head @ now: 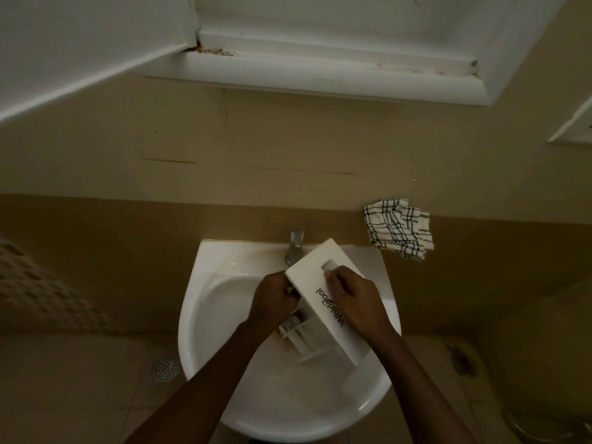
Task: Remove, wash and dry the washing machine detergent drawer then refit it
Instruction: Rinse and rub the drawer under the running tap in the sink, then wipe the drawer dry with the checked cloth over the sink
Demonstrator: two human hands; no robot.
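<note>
My right hand [355, 299] gripped the detergent drawer [320, 293] by its front panel over the sink [205, 302]. My left hand [272, 299] clasped its side, near the tap [296, 245].

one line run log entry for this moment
stage: washing | white plastic detergent drawer over white sink | left hand, right hand gripping | checked cloth unused

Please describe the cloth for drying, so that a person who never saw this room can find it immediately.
Start at the white ceramic wash basin against the tan wall. Look up and right, past the metal tap, to the ledge where the wall changes shade. There lies a crumpled white cloth with dark checked lines, the only patterned fabric in view.
</note>
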